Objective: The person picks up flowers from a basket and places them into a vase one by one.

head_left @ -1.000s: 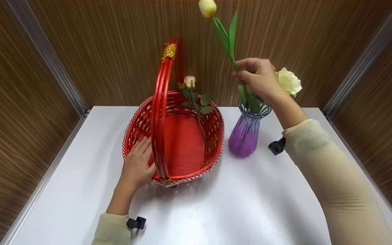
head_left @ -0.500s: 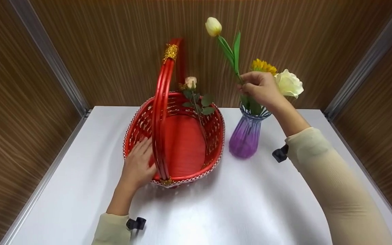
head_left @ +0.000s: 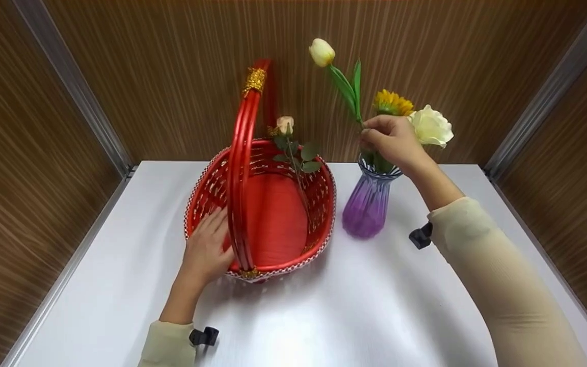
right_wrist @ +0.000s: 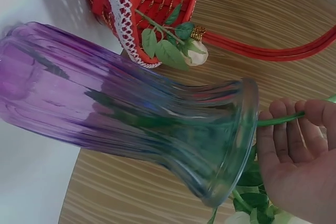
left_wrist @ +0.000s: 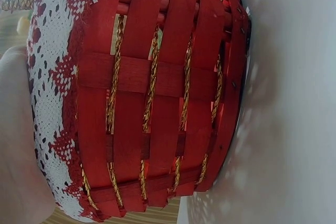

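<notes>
My right hand (head_left: 395, 142) pinches the green stem of a white tulip (head_left: 322, 52) between thumb and fingers, above the mouth of a purple-and-blue glass vase (head_left: 366, 206). In the right wrist view the tulip's stem (right_wrist: 281, 119) runs from the fingers into the vase mouth. A yellow flower (head_left: 393, 103) and a white rose (head_left: 431, 127) also stand in the vase. My left hand (head_left: 207, 250) rests over the near left rim of a red woven basket (head_left: 279, 219), fingers reaching inside. A pale pink rose (head_left: 285, 125) leans against the basket's far right side.
The basket's tall red handle (head_left: 242, 153) arches up between the left hand and the vase. Wood-grain panels (head_left: 171, 92) enclose the white table (head_left: 293, 316) at the back and on both sides. White lace (left_wrist: 50, 93) trims the basket rim.
My right hand has come down toward the vase with the tulip, whose head is now lower. The yellow flower has come into fuller view. My left hand and the basket have stayed put.
</notes>
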`<action>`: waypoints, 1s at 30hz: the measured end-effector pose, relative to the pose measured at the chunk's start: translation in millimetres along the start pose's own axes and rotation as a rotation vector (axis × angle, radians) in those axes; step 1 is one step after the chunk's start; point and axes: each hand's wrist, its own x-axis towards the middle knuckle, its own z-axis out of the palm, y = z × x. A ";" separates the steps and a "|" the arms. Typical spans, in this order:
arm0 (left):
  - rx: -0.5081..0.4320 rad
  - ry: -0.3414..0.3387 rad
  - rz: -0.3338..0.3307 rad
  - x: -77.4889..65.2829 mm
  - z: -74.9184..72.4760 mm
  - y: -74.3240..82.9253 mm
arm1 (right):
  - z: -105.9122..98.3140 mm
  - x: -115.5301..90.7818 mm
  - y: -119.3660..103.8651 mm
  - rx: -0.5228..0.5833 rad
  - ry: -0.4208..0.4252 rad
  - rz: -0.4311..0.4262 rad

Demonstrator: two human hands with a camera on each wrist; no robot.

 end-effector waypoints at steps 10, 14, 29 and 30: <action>0.019 0.006 0.013 12.5 -10.7 0.2 | -9.7 -2.8 4.2 -0.008 0.057 -0.045; 0.015 0.003 0.009 9.4 -7.4 -0.1 | -9.4 -7.0 12.2 -0.028 0.083 -0.048; 0.025 0.055 0.028 0.6 5.4 0.2 | -10.7 -19.3 28.0 -0.149 0.081 -0.035; 0.026 0.051 0.027 0.7 5.3 0.1 | -11.1 -19.6 28.8 -0.148 0.081 -0.031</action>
